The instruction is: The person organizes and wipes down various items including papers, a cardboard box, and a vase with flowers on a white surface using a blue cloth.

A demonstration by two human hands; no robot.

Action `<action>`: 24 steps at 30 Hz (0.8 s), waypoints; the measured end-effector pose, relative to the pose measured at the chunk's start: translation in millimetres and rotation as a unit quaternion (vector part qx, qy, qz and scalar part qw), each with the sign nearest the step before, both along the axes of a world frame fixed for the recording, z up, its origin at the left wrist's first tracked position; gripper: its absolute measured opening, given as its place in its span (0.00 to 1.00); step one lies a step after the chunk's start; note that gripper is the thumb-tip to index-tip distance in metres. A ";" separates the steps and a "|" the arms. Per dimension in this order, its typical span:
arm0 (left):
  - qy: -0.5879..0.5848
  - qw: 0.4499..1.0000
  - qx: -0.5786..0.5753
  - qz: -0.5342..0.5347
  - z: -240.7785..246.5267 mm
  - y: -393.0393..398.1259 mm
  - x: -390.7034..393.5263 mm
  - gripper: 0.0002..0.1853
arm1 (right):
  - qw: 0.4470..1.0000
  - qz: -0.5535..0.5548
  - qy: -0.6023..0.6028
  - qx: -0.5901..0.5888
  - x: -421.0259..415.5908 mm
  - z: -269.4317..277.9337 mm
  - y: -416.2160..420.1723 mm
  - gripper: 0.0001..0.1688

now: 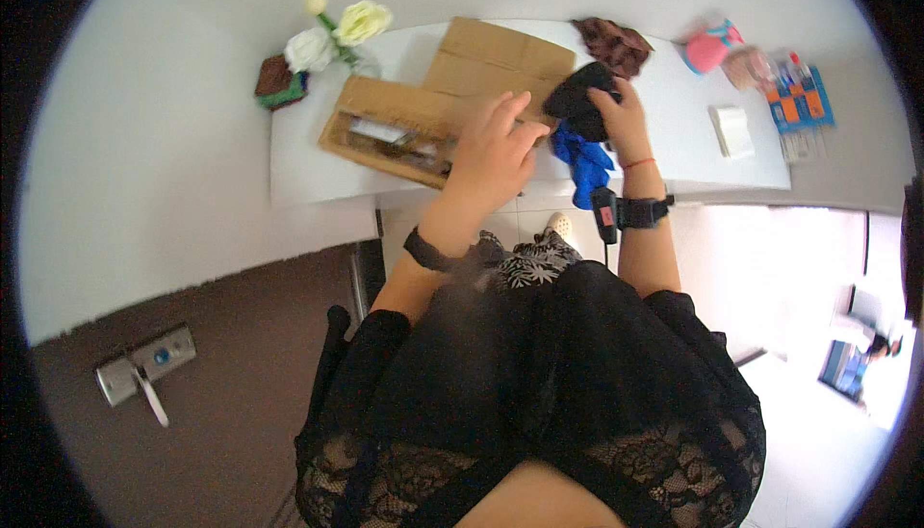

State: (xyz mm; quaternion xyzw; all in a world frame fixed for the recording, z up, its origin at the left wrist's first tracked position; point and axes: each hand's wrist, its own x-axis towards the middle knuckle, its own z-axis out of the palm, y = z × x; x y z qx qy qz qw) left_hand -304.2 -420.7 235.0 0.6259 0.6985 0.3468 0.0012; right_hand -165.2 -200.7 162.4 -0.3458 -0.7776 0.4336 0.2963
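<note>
My right hand (622,113) grips a black item (582,100), perhaps folded cloth, over the table just right of an opened cardboard box. Under it, a crumpled blue cloth (583,167) hangs over the table's front edge. My left hand (498,149) is raised over the right part of the cardboard box (346,149), fingers spread and slightly blurred, with nothing visible in them. The box's large flap (498,59) is folded back. Inside lie dark items and a whitish piece (379,131), partly hidden by my left hand.
On the white table (678,138) stand artificial flowers (310,49) beside folded brown and green cloths (280,84). A brown cloth (613,44) lies behind my right hand. Farther right are a pink and blue item (707,50), a white pad (733,131) and a blue-orange package (800,102).
</note>
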 end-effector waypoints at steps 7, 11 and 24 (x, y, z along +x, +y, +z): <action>0.107 0.965 -0.214 0.107 -25.2 27.2 25.4 0.18 | 0.972 0.074 0.062 -0.215 -20.8 22.8 -38.8 0.21; 0.090 0.969 -0.194 0.122 -15.0 43.8 36.4 0.13 | 0.976 0.070 0.136 -0.156 -12.9 10.1 -9.5 0.21; -0.255 0.958 -0.067 0.110 -49.6 211.9 138.6 0.27 | 0.941 0.212 0.062 -0.256 112.9 -8.4 127.0 0.28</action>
